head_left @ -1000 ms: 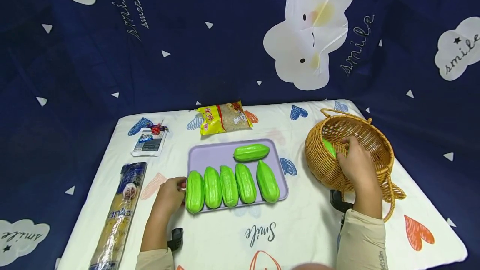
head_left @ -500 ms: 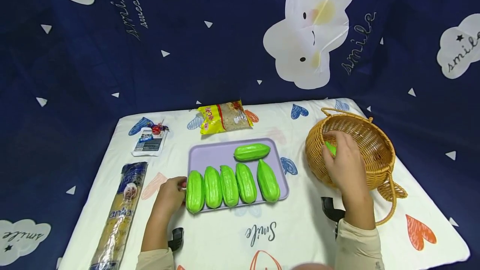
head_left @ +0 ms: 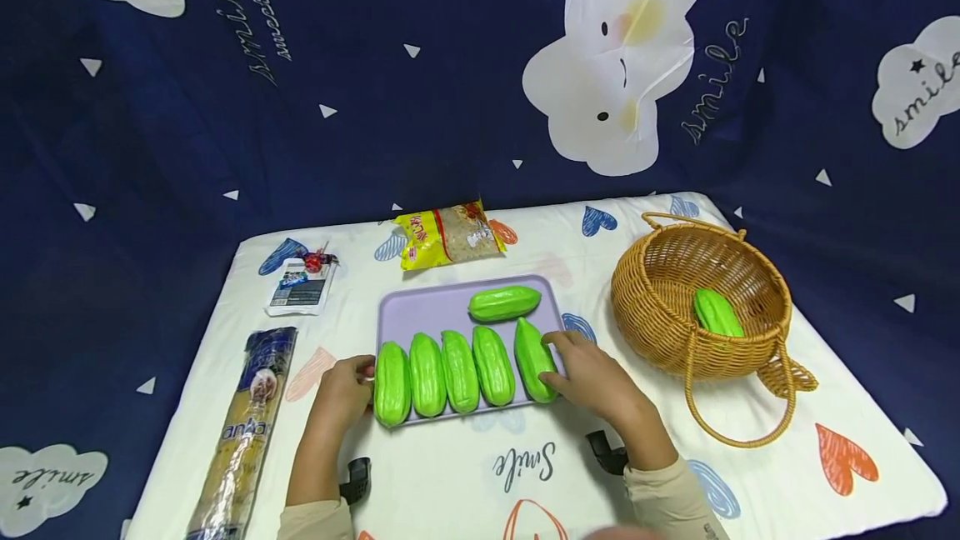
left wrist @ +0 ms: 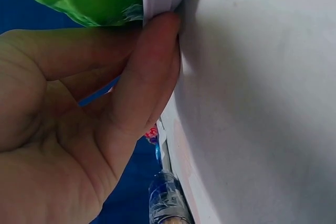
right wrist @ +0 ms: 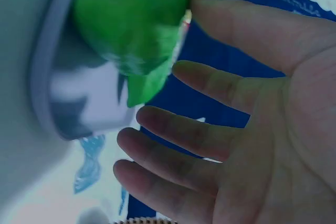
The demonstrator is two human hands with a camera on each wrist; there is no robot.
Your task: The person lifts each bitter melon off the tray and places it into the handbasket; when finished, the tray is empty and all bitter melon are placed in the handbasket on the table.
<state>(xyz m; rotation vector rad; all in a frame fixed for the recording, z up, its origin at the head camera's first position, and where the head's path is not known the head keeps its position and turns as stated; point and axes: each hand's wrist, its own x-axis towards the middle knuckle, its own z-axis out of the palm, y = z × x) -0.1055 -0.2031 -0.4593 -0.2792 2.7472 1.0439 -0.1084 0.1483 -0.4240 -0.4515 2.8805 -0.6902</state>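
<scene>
Head: the rightmost green gourd (head_left: 534, 361) lies along the lilac tray (head_left: 423, 305)'s right edge, the right hand (head_left: 592, 373) around it; the left hand (head_left: 343, 394) grips the left edge. Left wrist: thumb against tray wall. Right wrist: fingers spread, unclasped; gourd probably light, stiff, slick; best held mid-body.

Head view pretty crisp: white tablecloth (head_left: 435, 473) bright, navy backdrop (head_left: 450, 127) way dimmer, shiny glare on noodle packet (head_left: 240, 436). Left wrist view: broad soft shadow on tablecloth. Right wrist view kinda hazy, bluish; green vegetable (right wrist: 134, 22) blurry, tray (right wrist: 100, 93) partly shaded.
</scene>
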